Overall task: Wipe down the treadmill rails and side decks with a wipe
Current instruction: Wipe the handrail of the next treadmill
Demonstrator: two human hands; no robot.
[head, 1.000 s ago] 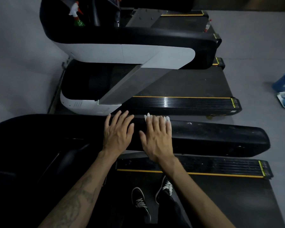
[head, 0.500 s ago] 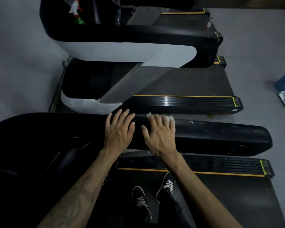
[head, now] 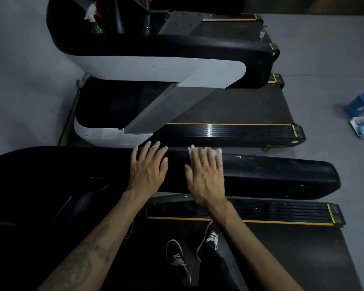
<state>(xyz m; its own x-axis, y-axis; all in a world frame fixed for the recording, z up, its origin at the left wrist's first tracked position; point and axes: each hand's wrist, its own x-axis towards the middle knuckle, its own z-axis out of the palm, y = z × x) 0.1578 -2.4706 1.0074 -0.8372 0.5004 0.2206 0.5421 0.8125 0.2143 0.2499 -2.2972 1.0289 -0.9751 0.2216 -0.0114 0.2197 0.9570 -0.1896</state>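
The near rail (head: 271, 177) looks like matt black plastic, flecked with pale specks. The white wipe (head: 215, 152) looks soft and crumpled. The side deck (head: 282, 211) is ribbed black; the far one (head: 229, 130) shines glossier.

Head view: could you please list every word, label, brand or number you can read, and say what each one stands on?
No text can be read in this view.
Blue bucket: a pale label on its side, too small and blurred to read.
Far treadmill's side deck: yellow marks on its end cap, too small to read.
Console at the top edge: cut off and dark, nothing legible.
Rail under the hands: only white specks, no lettering.
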